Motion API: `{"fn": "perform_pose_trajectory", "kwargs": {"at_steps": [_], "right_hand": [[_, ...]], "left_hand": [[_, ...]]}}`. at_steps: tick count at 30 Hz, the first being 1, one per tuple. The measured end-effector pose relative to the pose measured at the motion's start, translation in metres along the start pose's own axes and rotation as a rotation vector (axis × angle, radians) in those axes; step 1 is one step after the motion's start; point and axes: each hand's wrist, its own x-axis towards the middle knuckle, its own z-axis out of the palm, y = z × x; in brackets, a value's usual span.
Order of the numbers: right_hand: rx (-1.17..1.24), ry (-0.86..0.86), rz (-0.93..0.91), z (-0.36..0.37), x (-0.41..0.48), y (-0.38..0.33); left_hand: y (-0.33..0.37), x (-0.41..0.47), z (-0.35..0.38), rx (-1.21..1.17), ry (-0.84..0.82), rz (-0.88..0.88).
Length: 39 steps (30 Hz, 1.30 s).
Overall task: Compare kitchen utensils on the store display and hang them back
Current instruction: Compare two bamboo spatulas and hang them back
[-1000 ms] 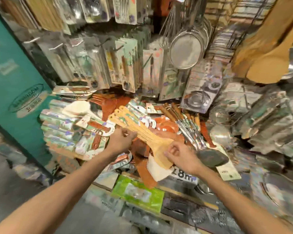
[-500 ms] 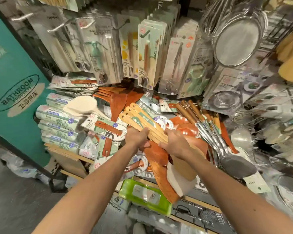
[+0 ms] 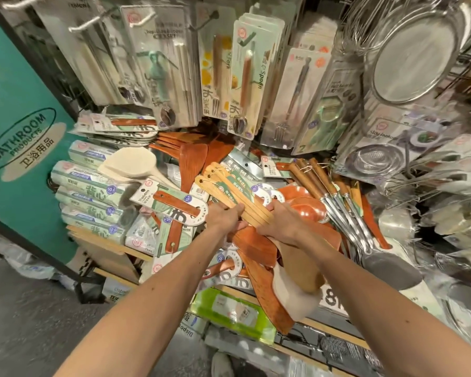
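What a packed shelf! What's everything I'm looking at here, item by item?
light wooden spatulas: one bundle, pale wood, centre, in both hands
dark wooden spatulas: several, reddish brown, behind the bundle
metal turners: several, silver with wooden handles, right of bundle
rice paddles: a few, cream, left of centre
mesh strainers: several, silver, hanging upper right
carded forks and spoons: many, pale cards, hanging above
sign: one, teal, far left
left hand: grips the bundle's handles
right hand: grips the bundle beside it

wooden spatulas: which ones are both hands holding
The pale spatulas with green labels, gripped by the left hand and right hand; the reddish-brown spatulas lie in the pile.
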Motion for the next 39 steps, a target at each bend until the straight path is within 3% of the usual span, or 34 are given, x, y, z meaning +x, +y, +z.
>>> {"fn": "perform_pose_trajectory", "kwargs": {"at_steps": [10, 21, 28, 35, 39], "right_hand": [[0.163, -0.124, -0.055, -0.009, 0.002, -0.004], [0.223, -0.013, -0.155, -0.051, -0.024, 0.003], [0.327, -0.044, -0.192, -0.071, -0.073, 0.02], [0.436, -0.14, -0.205, -0.08, -0.136, 0.037], [0.466, -0.081, -0.218, -0.096, -0.173, 0.045]], "left_hand": [[0.004, -0.003, -0.006, -0.05, -0.109, -0.001], [0.027, -0.038, 0.015, -0.087, -0.339, 0.084], [0.04, -0.071, 0.028, -0.071, -0.358, 0.106], [0.037, -0.122, 0.034, -0.039, -0.482, 0.119], [0.045, -0.152, 0.048, -0.071, -0.496, 0.169]]}}
